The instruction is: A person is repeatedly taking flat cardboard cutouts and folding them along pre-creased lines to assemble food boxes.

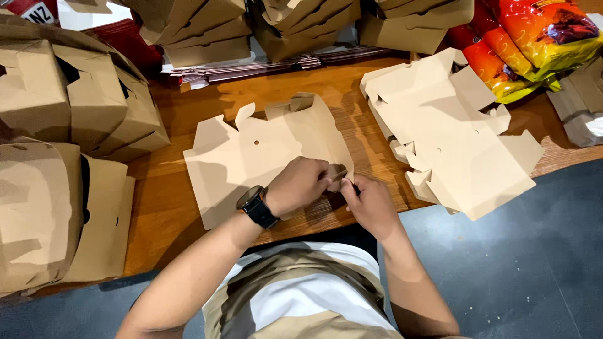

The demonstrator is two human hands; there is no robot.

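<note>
A flat, die-cut cardboard box blank (251, 154) lies on the wooden table (188, 113) in front of me. My left hand (298, 185), with a black watch on its wrist, pinches the blank's near right corner flap. My right hand (370, 204) grips the same corner from the right, fingers closed on a small tab. The two hands touch each other at the table's front edge, and the corner is partly hidden beneath them.
A stack of flat box blanks (452, 132) lies to the right. Folded cardboard boxes (69, 100) pile up at the left, and more (301, 25) line the back. Orange and red plastic packets (527, 44) lie at the far right. Dark floor (515, 263) is below.
</note>
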